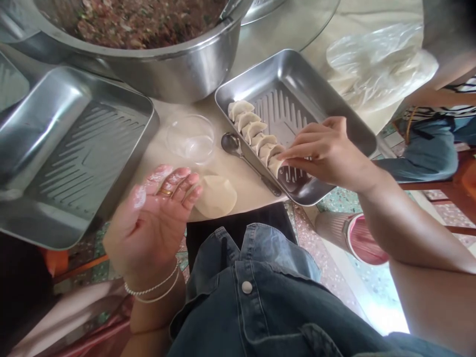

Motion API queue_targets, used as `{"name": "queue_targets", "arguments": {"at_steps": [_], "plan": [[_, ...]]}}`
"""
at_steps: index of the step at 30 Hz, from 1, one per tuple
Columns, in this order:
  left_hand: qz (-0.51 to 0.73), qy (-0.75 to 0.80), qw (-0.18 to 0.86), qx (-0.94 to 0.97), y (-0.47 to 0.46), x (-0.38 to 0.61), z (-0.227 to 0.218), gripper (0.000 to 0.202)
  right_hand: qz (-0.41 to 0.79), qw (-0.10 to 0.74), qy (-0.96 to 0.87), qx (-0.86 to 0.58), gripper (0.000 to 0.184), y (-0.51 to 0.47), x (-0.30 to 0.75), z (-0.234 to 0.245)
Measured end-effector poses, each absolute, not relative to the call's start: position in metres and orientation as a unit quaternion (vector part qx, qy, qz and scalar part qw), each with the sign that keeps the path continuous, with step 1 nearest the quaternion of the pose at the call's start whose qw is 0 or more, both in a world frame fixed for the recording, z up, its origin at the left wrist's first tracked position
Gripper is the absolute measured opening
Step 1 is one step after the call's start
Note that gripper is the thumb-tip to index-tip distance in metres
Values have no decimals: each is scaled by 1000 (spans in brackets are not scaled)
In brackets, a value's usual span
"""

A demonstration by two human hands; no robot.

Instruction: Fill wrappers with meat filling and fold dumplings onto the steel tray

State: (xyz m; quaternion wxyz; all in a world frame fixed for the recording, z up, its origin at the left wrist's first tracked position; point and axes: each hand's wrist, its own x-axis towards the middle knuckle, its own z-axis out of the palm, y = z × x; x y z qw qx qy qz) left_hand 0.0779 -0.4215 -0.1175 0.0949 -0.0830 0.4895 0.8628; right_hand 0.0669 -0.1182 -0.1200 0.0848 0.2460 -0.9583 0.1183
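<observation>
My right hand [327, 148] reaches into a metal tray [293, 74], its fingertips pinched on the dumpling [275, 164] at the near end of a row. Several more pleated dumplings [251, 124] line the tray's left side, close against one another. Palm up and empty, my left hand [156, 213] is open, with white flour on its fingertips and a ring on one finger. Just right of those fingers, round dough wrappers [217, 196] lie at the table's edge. A spoon [255, 166] rests beside the tray, and a clear plastic bowl [189, 139] stands left of it.
A large steel bowl [182, 74] of minced filling [148, 22] stands at the back. Another metal tray [115, 129] is on the left. A clear plastic bag [383, 69] lies at back right. Below are a pink bin [334, 233] and a seated person's leg [424, 153].
</observation>
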Motion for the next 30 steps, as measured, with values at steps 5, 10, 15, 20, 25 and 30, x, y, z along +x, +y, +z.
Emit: {"name": "queue_targets", "arguments": {"at_steps": [5,10,15,20,25,30], "plan": [[829,557,21,-42,-428,77,-126,21,140,79,-953,258,13,-115,66,-115],[616,777,-113,62,-431,80,-143,20,150,128,-948,251,14,-148,82,-89],[388,901,-94,168,-435,81,-153,28,134,77,-923,353,15,-222,102,-101],[401,892,-70,195,-434,84,-152,31,156,52,-930,329,18,-242,102,-125],[470,863,-44,180,-442,90,-147,26,217,7,-921,325,8,-230,99,-119],[509,838,-1,198,-450,94,-140,32,237,42,-920,308,10,-232,97,-112]]}}
